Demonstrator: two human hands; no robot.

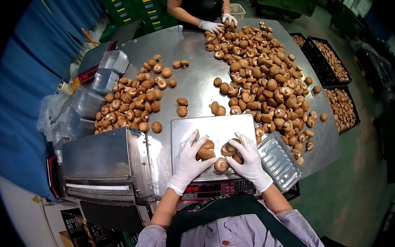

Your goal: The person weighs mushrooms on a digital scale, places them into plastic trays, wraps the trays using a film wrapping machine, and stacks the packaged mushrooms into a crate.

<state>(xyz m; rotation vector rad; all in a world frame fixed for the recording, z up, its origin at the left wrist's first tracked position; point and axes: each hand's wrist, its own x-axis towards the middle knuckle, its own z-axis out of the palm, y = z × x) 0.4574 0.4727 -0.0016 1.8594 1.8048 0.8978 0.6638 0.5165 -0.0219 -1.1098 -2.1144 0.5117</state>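
My left hand (191, 160), in a white glove, curls round a few brown shiitake mushrooms (205, 151) on the metal plate of a weighing scale (186, 126). Opposite it, my gloved right hand (247, 162) has its fingers round more mushrooms (228, 149). A single mushroom (221, 165) sits between the two hands, close to the thumbs. Below the plate, the scale's red panel (218, 189) shows lit digits. Against the scale's right side leans a clear plastic tray (279, 162). My palms and part of the held mushrooms are hidden.
A large mushroom heap (272, 83) covers the table's right; a smaller pile (133, 99) lies left. Stacked clear trays (90, 99) and a metal machine (98, 156) stand at left. Another person's gloved hands (219, 25) touch the heap's far end. Black crates (325, 61) hold mushrooms.
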